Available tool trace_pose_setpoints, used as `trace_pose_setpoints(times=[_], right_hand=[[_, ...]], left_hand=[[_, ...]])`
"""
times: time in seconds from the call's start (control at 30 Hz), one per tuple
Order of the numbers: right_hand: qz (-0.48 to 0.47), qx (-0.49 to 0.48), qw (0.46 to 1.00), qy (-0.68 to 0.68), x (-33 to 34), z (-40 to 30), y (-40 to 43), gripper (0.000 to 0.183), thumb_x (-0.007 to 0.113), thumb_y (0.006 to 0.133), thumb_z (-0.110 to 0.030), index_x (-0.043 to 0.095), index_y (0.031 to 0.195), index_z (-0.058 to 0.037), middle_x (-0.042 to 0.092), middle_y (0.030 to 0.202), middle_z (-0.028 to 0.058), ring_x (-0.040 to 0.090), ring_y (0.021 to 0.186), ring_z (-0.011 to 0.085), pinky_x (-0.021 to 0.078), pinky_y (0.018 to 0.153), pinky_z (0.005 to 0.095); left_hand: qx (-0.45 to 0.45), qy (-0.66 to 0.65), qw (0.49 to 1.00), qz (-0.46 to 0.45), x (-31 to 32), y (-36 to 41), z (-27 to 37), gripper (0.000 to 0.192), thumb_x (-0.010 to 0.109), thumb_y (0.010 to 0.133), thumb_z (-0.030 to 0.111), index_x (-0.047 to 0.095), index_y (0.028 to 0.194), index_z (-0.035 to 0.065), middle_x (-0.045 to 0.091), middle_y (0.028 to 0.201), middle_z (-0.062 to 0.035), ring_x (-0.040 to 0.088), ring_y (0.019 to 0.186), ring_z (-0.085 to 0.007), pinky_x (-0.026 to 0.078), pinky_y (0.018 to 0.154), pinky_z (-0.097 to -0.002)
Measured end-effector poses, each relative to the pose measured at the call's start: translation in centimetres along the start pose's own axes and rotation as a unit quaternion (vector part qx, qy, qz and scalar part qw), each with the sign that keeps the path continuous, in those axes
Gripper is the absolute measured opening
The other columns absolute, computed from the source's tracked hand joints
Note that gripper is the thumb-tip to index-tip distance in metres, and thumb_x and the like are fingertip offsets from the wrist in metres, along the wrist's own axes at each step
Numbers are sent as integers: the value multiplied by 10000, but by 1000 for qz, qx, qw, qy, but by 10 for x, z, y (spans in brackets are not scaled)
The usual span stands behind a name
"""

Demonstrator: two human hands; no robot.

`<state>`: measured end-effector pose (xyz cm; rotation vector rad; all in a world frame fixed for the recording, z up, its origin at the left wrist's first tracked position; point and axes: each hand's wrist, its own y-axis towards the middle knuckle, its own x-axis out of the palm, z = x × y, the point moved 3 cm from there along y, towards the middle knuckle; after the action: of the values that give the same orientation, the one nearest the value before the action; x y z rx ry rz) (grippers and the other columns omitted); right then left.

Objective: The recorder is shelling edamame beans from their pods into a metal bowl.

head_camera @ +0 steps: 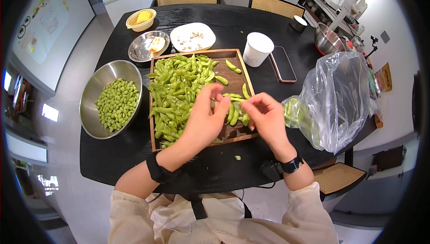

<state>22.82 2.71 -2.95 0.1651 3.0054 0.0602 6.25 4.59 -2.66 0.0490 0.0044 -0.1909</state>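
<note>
Over a wooden tray [231,62] of edamame pods, my hands work close together. My left hand [210,111] has curled fingers, with the thumb near the index fingertip; whether anything sits between them is hidden. My right hand [267,114] pinches a blurred, pale green edamame pod [238,105] at its fingertips. A large heap of pods [178,89], some looking split, fills the tray's left side. Several plump pods [234,116] lie at its right, partly under my hands. Left of the tray, a steel bowl [88,109] holds shelled green beans [117,103].
Behind the tray stand a metal dish [136,47] with a pale food piece, a white plate [193,29] with brown bits, and a bowl of corn [142,20]. A white paper cup [257,49], phone [284,64] and clear plastic bag [332,99] with pods lie right. A cable hangs at the near edge.
</note>
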Motion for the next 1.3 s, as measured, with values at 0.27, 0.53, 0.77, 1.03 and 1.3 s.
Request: trace_pose_setpoints(times=[0.27, 0.53, 0.77, 1.03, 1.3], right_hand=[[-141, 9, 990, 17, -8, 4, 14, 291, 578, 928, -78, 581, 1215, -25, 627, 1032, 55, 585, 797, 82, 462, 650, 209], [-173, -211, 924, -267, -29, -32, 9, 222, 651, 800, 8, 659, 1018, -30, 663, 1028, 95, 619, 939, 219, 483, 843, 312], [-272, -322, 836, -351, -2, 3, 3, 293, 660, 742, -23, 611, 1029, -53, 554, 1122, 97, 484, 1090, 292, 404, 965, 384], [-228, -321, 831, -392, 1, -7, -1, 308, 667, 747, -49, 551, 1032, -36, 523, 1040, 108, 473, 1028, 296, 399, 905, 381], [-217, -342, 837, -368, -2, 0, 1, 246, 636, 808, -51, 563, 1040, -21, 537, 985, 121, 514, 966, 299, 408, 881, 358]], left_hand=[[225, 546, 765, -258, 36, -81, 27, 342, 606, 870, 373, 541, 923, 42, 555, 699, -81, 617, 585, -225, 490, 507, -304], [268, 676, 651, -220, 33, -112, -19, 256, 608, 792, 215, 513, 929, 21, 536, 789, -61, 599, 652, -166, 486, 524, -269], [174, 618, 758, -114, -28, -92, 49, 146, 610, 729, 51, 489, 809, 55, 506, 721, -112, 587, 615, -264, 489, 513, -349], [120, 701, 684, 160, -215, -38, 45, 161, 555, 752, -44, 511, 899, 5, 581, 1018, -175, 516, 1053, -396, 443, 867, -428], [253, 560, 789, 6, -90, -40, 82, 158, 636, 804, 26, 578, 949, 5, 567, 1221, -151, 511, 1152, -366, 426, 968, -404]])
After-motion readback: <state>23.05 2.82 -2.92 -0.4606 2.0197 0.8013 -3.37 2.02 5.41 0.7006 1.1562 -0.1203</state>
